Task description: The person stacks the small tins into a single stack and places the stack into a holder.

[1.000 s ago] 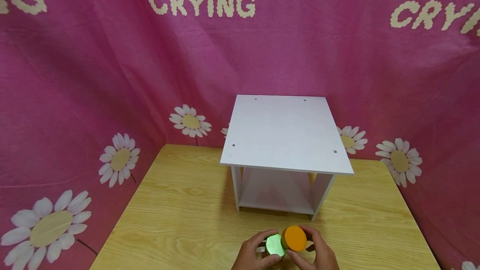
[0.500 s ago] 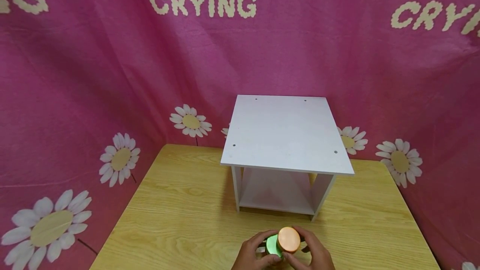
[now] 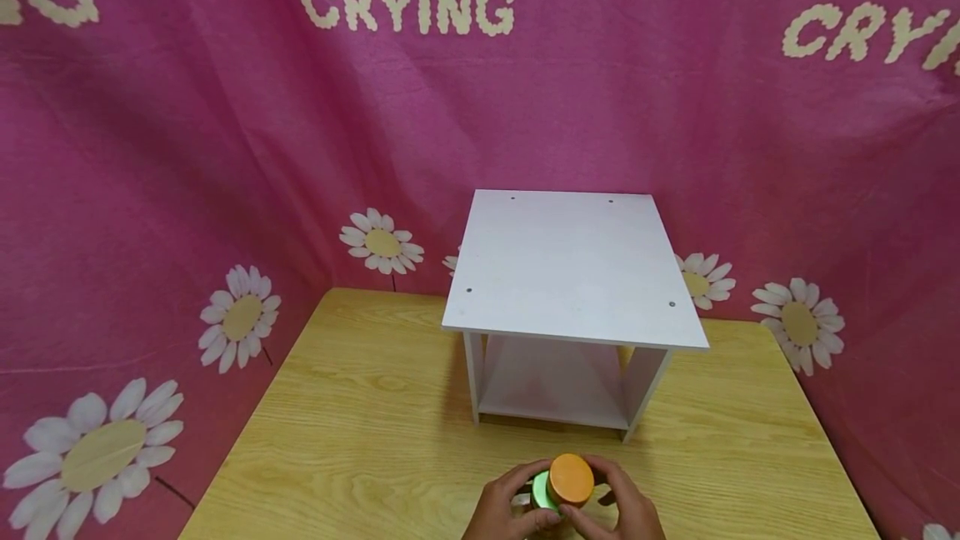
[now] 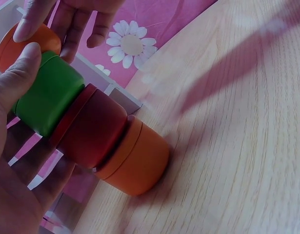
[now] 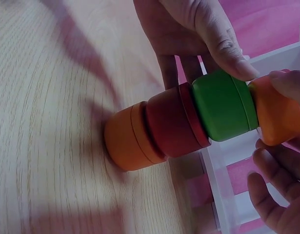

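Observation:
Several small round lidded jars are stacked on the table. At the bottom is an orange jar [image 4: 140, 161], then a dark red jar [image 5: 171, 124], then a green jar [image 5: 223, 105]. My left hand [image 3: 498, 508] holds the green one, its thumb near the lid in the left wrist view. With thumb and fingers, my right hand [image 3: 624, 507] pinches another orange jar [image 3: 571, 479], which partly covers the green lid in the head view. In the right wrist view this upper jar sits right at the green lid, slightly tilted and off line with the stack.
A white open-fronted shelf unit [image 3: 573, 265] stands on the wooden table [image 3: 360, 407] just beyond the hands. Behind and along both sides hangs a pink curtain [image 3: 585, 107] with daisies and lettering.
My right hand has moved a little left with the upper orange jar, which now covers more of the green lid. My left hand and the green jar stay nearly still.

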`<action>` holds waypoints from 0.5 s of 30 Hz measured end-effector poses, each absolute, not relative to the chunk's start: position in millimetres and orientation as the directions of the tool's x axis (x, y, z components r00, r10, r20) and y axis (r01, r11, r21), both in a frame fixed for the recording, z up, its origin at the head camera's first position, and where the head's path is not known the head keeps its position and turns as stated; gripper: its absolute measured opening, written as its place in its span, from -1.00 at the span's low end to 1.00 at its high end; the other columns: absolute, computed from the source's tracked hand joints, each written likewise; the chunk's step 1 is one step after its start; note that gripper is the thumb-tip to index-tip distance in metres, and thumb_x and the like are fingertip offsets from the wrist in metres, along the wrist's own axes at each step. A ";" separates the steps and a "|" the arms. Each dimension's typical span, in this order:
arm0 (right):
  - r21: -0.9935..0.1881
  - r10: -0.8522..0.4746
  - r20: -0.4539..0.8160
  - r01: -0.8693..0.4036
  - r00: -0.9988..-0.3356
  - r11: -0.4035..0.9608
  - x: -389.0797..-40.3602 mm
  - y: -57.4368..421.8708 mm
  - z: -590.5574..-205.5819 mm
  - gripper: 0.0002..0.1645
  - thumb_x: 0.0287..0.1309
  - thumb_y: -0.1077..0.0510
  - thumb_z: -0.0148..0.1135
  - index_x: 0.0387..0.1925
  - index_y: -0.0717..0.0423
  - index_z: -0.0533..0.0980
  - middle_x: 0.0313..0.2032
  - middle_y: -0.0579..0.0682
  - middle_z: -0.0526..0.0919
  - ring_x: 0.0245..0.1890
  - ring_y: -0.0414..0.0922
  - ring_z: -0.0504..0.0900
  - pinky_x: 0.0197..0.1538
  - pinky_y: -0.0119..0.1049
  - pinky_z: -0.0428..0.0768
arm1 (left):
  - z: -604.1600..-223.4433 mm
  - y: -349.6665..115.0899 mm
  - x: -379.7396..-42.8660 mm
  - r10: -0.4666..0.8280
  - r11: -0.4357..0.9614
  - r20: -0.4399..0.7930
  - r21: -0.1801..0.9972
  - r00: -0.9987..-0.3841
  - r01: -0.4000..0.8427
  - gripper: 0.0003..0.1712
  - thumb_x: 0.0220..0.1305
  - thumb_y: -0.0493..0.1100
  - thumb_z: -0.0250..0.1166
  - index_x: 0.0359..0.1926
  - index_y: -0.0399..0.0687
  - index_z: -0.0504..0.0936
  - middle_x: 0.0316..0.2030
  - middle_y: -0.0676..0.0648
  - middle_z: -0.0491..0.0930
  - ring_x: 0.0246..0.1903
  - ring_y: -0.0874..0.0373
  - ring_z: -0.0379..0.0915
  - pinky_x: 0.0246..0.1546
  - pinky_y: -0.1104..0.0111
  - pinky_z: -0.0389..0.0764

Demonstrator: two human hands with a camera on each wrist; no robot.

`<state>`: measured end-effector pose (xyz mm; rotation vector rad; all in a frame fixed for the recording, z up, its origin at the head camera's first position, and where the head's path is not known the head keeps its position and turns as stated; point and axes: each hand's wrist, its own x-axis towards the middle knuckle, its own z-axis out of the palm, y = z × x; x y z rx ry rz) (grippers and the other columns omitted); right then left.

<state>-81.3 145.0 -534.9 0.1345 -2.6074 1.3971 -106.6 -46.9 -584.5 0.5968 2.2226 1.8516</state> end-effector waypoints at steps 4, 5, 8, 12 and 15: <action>-0.817 0.007 0.194 -0.158 -0.981 0.555 -81.2 144.0 -535.0 -0.31 -0.20 -0.01 0.60 0.05 -0.12 0.52 -0.20 -0.35 0.59 -0.29 -0.37 0.54 -0.37 -0.33 0.58 | -584.8 -47.1 -107.0 0.421 0.137 0.117 0.972 -0.899 0.190 -0.38 0.23 0.07 0.32 0.31 0.23 0.42 0.16 0.07 0.50 0.08 0.19 0.48 0.00 0.35 0.58; -0.817 0.006 0.195 -0.160 -0.981 0.554 -81.1 143.7 -535.0 -0.31 -0.20 -0.02 0.60 0.05 -0.10 0.53 -0.20 -0.35 0.59 -0.29 -0.36 0.54 -0.37 -0.33 0.58 | -584.9 -47.1 -107.0 0.421 0.137 0.121 0.971 -0.899 0.195 -0.38 0.23 0.07 0.32 0.31 0.22 0.42 0.16 0.06 0.50 0.08 0.18 0.48 0.01 0.35 0.58; -0.817 0.001 0.184 -0.153 -0.983 0.556 -80.9 142.7 -534.3 -0.30 -0.17 -0.03 0.58 0.08 -0.04 0.53 -0.21 -0.33 0.59 -0.28 -0.33 0.54 -0.38 -0.32 0.57 | -584.5 -47.0 -106.3 0.416 0.140 0.128 0.969 -0.900 0.202 -0.38 0.23 0.08 0.32 0.31 0.21 0.42 0.16 0.06 0.50 0.08 0.18 0.48 0.01 0.35 0.58; -0.816 -0.007 0.171 -0.146 -0.985 0.559 -80.5 141.6 -533.4 -0.29 -0.13 -0.05 0.56 0.10 0.01 0.53 -0.22 -0.29 0.59 -0.27 -0.30 0.55 -0.37 -0.31 0.57 | -584.8 -46.8 -106.3 0.409 0.144 0.138 0.966 -0.902 0.213 -0.37 0.22 0.09 0.32 0.30 0.18 0.43 0.15 0.05 0.52 0.08 0.19 0.48 0.00 0.35 0.58; -0.818 -0.006 0.163 -0.139 -0.987 0.558 -80.5 141.3 -532.9 -0.29 -0.12 -0.05 0.56 0.11 0.00 0.53 -0.22 -0.28 0.60 -0.27 -0.30 0.55 -0.37 -0.31 0.57 | -585.2 -46.8 -107.0 0.407 0.148 0.139 0.965 -0.903 0.215 -0.38 0.22 0.08 0.32 0.30 0.17 0.44 0.15 0.04 0.52 0.08 0.20 0.48 0.01 0.35 0.58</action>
